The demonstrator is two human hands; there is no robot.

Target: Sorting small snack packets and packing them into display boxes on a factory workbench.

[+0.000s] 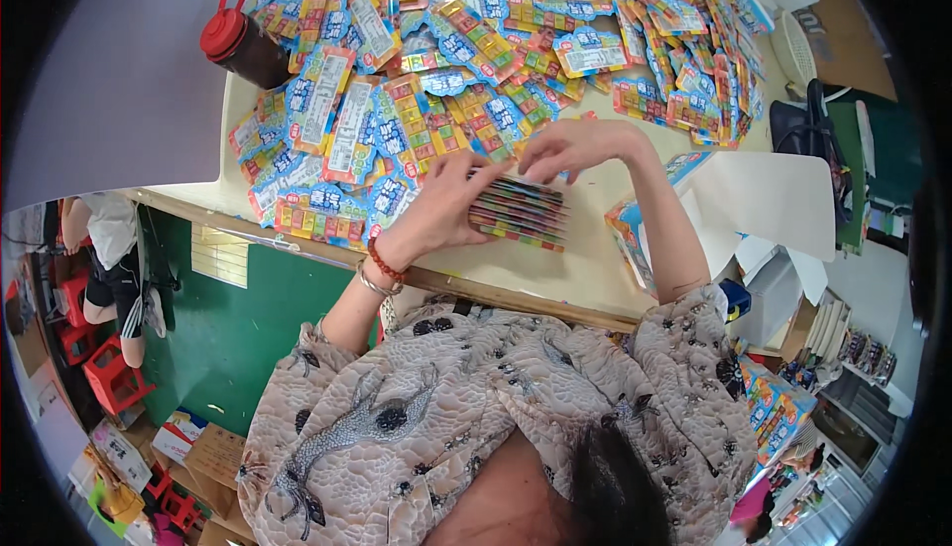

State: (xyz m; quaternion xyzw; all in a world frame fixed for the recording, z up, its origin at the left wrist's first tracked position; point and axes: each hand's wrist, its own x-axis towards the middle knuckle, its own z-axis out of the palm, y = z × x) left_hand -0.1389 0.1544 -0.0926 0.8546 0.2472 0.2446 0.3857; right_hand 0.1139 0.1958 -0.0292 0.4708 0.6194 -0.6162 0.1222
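Note:
My left hand (pixel 448 199) grips a stack of flat, colourful card packs (pixel 521 214) near the table's front edge. The packs stand on edge side by side, with their thin edges facing up. Bent over the far right end of the stack is my right hand (pixel 575 147). Its fingers are curved and apart, at the packs' edges; whether they press on a pack is hard to see. Just beyond both hands spreads a large heap of similar blue, yellow and red packs (pixel 476 35), lying loose and overlapping.
On the right stands an opened display box (pixel 759 199) with white flaps, close to my right forearm. A dark bottle with a red lid (pixel 233 35) is at the far left. A grey panel (pixel 109 70) borders the table's left side. Red stools (pixel 117 375) stand on the green floor.

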